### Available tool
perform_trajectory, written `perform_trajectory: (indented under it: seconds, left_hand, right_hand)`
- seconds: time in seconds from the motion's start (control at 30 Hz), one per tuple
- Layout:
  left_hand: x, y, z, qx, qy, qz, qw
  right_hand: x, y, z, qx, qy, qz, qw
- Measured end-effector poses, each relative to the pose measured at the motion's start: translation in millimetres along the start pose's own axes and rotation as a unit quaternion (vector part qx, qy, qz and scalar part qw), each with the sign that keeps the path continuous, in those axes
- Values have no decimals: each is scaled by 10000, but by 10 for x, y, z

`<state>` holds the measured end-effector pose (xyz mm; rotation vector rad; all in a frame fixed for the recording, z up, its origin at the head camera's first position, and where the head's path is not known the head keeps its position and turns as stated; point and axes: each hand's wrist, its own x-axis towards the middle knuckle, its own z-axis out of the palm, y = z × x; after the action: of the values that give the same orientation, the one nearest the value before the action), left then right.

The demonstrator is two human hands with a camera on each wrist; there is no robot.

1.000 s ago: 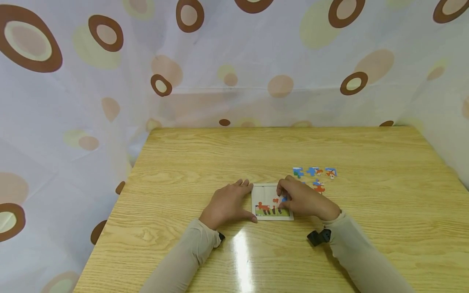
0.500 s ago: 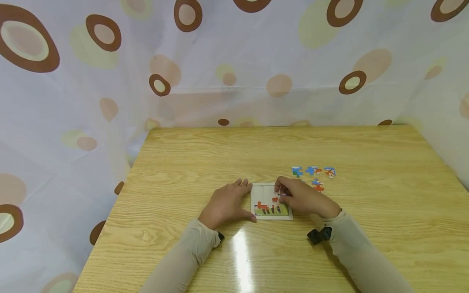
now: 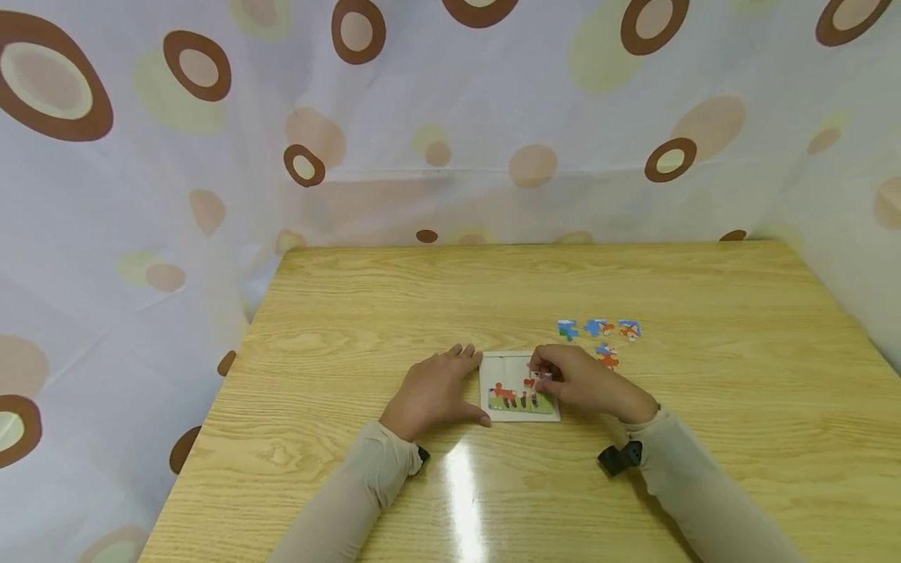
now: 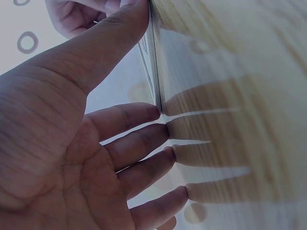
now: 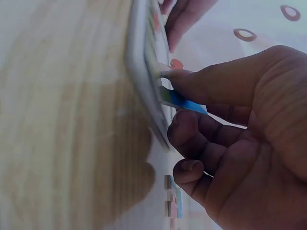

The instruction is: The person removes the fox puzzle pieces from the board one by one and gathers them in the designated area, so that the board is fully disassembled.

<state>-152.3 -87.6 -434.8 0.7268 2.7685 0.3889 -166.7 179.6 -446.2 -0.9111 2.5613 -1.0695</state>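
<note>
A small white puzzle tray (image 3: pixel 495 369) lies on the table, with joined pieces (image 3: pixel 504 396) of an orange animal on green grass along its near side. My left hand (image 3: pixel 432 392) rests at the tray's left edge. In the left wrist view, its fingers (image 4: pixel 139 143) are spread against the tabletop and the thumb lies along the tray. Over the tray's right part, my right hand (image 3: pixel 587 383) pinches a puzzle piece with a blue face (image 5: pixel 184 101) between thumb and fingers. That piece stands tilted with its lower end at the tray; whether it sits in place is hidden.
Several loose puzzle pieces (image 3: pixel 600 328) in blue and orange lie beyond the tray to the right. The wooden table (image 3: pixel 366 297) runs back to a patterned curtain (image 3: pixel 479 102). Both wrists wear black straps, one carrying a black device (image 3: pixel 619 458).
My right hand has lowered a little over the tray with the puzzle piece, whose blue face shows less in the head view. The left hand stays at the tray's edge. The head view shifts slightly.
</note>
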Motion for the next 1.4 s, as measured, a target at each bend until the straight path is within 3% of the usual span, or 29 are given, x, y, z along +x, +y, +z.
perform_trajectory:
  seconds: [0.5, 0.7, 0.9, 1.03, 1.17, 1.4]
  left_hand:
    - [2, -21, -4, 13, 86, 125, 9999]
    - [-18, 36, -22, 4, 280, 439, 9986]
    - [-72, 231, -43, 276, 733, 1078, 9911]
    - [-98, 326, -8, 93, 370, 1391, 9895]
    - [-128, 345, 53, -1, -130, 1375, 9904]
    - [-176, 356, 95, 306, -246, 1311, 9906]
  right_hand:
    - [65, -37, 52, -569, -159, -1, 9983]
    - [82, -19, 93, -531, -156, -236, 9982]
    - [68, -28, 98, -394, -123, -177, 9990]
    - [70, -55, 87, -372, -88, -76, 9992]
    - [93, -68, 100, -319, -68, -119, 9994]
    - [106, -76, 132, -273, -64, -139, 9995]
